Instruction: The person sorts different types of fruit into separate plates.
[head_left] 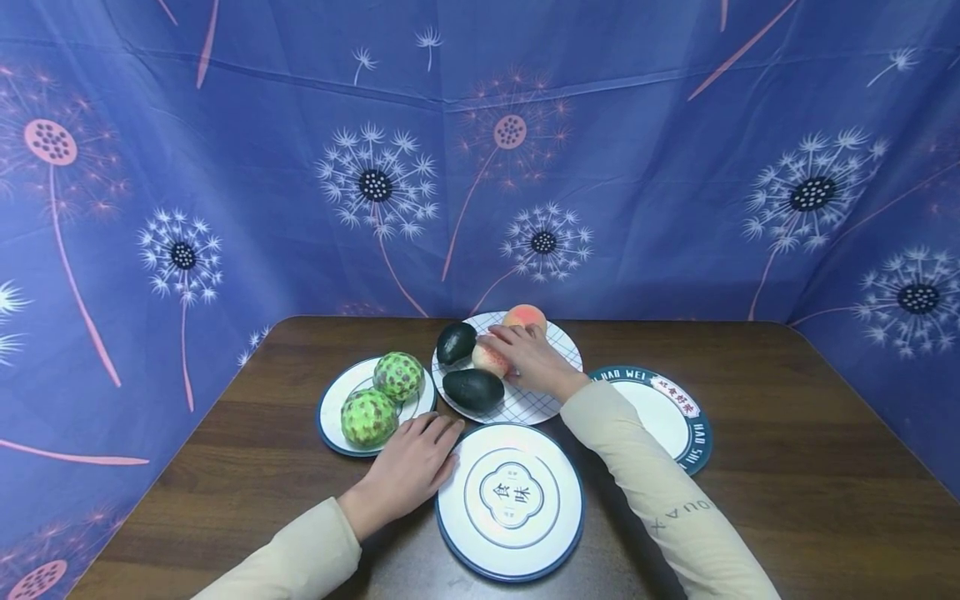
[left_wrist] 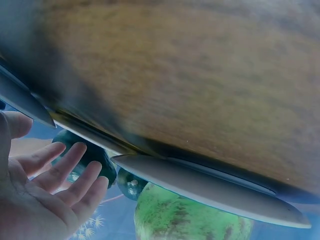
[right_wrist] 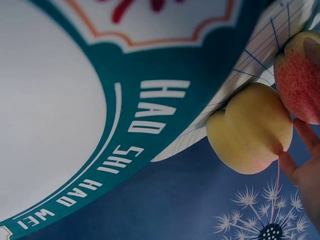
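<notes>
We see right hand [head_left: 534, 360] pinching round pink-yellow peach [head_left: 490, 362] over white blue-gridded plate [head_left: 564, 343], worktop's [head_left: 795, 433] far edge; left hand [head_left: 408, 465] relaxed open, holding nothing.

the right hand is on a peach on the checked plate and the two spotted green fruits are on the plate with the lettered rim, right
Not quite: the head view shows the two spotted green fruits on the blue-rimmed plate at left, not the lettered plate. The right hand is on a peach.
</notes>
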